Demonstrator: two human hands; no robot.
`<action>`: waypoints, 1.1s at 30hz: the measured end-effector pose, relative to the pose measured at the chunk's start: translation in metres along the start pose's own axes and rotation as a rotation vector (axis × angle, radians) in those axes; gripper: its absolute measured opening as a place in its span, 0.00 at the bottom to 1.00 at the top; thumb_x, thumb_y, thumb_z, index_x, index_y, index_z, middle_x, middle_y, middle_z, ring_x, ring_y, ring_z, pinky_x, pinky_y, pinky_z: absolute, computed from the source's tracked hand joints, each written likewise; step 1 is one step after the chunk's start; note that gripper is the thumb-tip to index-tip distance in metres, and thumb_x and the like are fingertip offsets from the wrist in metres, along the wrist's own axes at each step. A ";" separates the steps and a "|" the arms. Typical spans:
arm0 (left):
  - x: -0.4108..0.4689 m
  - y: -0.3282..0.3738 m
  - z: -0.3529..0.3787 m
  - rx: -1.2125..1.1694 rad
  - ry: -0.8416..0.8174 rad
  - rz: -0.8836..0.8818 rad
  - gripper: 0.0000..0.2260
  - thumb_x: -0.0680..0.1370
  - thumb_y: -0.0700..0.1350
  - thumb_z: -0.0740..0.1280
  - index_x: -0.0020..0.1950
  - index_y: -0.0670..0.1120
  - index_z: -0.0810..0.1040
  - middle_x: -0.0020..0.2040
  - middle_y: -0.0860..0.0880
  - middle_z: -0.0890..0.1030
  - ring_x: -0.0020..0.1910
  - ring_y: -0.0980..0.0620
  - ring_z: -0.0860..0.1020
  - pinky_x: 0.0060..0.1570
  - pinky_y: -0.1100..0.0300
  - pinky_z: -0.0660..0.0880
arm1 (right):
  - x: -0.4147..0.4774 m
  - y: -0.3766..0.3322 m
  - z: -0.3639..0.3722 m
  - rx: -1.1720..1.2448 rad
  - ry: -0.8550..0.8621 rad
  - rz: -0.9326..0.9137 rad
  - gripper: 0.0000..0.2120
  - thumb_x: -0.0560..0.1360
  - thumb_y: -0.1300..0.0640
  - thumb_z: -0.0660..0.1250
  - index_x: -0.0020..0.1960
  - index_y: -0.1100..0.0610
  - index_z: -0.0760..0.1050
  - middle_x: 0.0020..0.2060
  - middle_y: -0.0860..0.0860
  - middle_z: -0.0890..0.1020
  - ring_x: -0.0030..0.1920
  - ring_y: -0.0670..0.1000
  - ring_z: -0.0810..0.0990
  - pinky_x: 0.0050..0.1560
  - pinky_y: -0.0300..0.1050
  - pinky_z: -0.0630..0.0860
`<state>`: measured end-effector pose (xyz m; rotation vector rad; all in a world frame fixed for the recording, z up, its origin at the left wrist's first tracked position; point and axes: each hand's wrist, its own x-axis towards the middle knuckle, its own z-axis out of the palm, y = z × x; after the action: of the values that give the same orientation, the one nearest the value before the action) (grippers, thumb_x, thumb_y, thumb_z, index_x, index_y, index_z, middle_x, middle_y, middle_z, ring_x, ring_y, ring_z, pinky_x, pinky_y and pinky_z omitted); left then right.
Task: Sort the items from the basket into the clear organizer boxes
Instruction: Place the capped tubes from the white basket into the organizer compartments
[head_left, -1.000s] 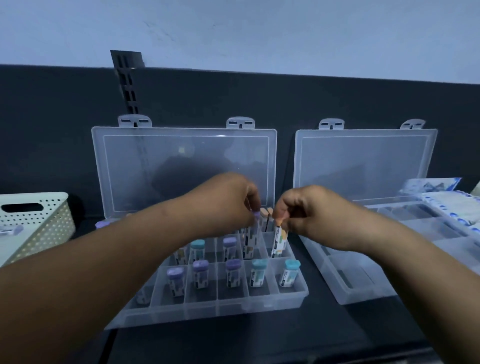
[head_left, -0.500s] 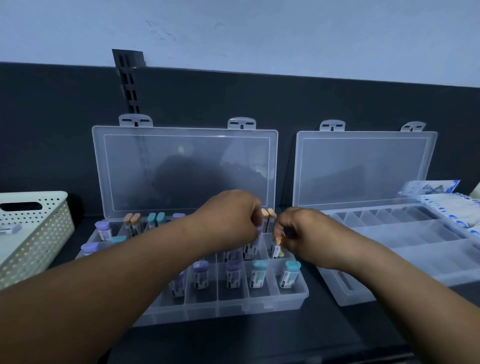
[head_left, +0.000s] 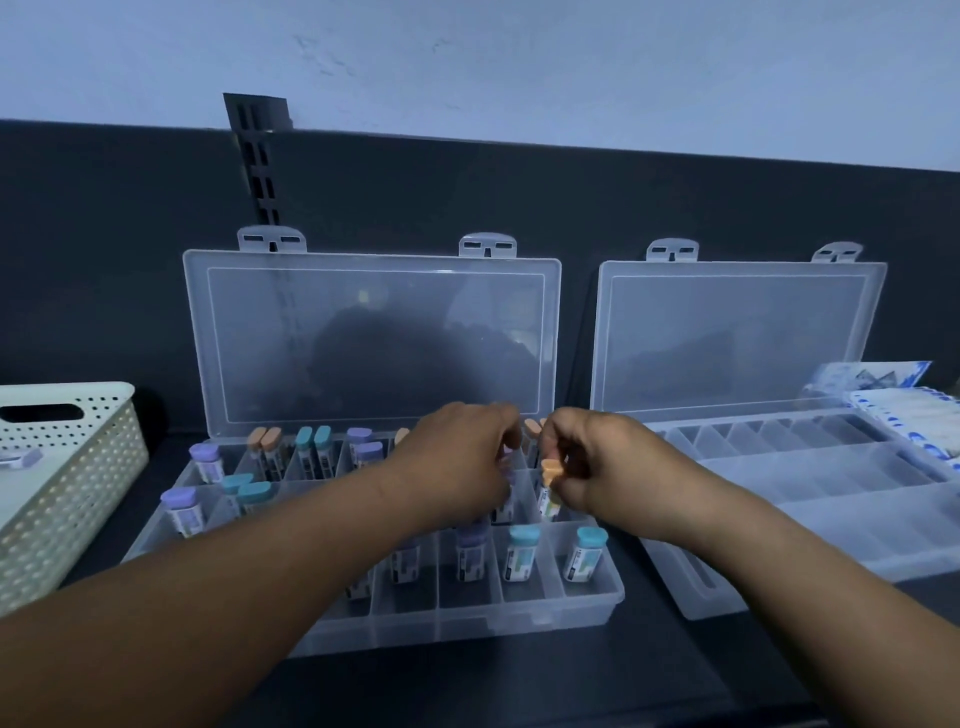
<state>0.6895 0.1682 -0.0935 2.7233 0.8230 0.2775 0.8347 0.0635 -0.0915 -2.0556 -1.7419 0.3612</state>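
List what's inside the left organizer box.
Upright tubes with purple, teal, orange caps. Left hand grips a purple-capped tube, right hand pinches an orange-capped tube. Left forearm hides the middle compartments.

legible text: none | vials (head_left: 583, 562) in left organizer box (head_left: 597, 608): white labels with dark print blocks, too small and blurred to read | orange-capped vial (head_left: 548, 503), purple-capped vial (head_left: 505, 508): label print unreadable | wrapped packs (head_left: 906, 415) far right: blue edge markings, not legible | brand, number: none made out
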 end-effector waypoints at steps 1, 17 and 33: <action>0.000 -0.001 0.001 -0.015 -0.004 -0.006 0.13 0.72 0.44 0.69 0.54 0.53 0.73 0.50 0.53 0.79 0.50 0.51 0.74 0.43 0.57 0.70 | 0.001 0.000 0.001 0.004 -0.002 -0.005 0.10 0.70 0.61 0.69 0.44 0.49 0.71 0.37 0.48 0.79 0.38 0.48 0.78 0.40 0.47 0.78; -0.007 -0.003 -0.003 -0.039 -0.026 0.006 0.16 0.72 0.49 0.71 0.58 0.54 0.74 0.53 0.53 0.77 0.52 0.52 0.73 0.50 0.56 0.74 | 0.003 -0.004 -0.003 -0.127 -0.035 -0.033 0.11 0.71 0.56 0.72 0.50 0.46 0.75 0.43 0.43 0.76 0.42 0.44 0.77 0.45 0.48 0.79; -0.029 -0.023 -0.041 -0.028 -0.006 -0.062 0.11 0.74 0.42 0.68 0.56 0.50 0.77 0.54 0.51 0.79 0.52 0.51 0.76 0.50 0.57 0.74 | 0.011 -0.034 0.008 -0.304 -0.055 -0.133 0.04 0.73 0.55 0.71 0.48 0.50 0.81 0.46 0.46 0.78 0.44 0.47 0.77 0.46 0.42 0.75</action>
<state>0.6434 0.1786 -0.0655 2.6661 0.8933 0.2655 0.8037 0.0802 -0.0822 -2.1326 -2.0615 0.1176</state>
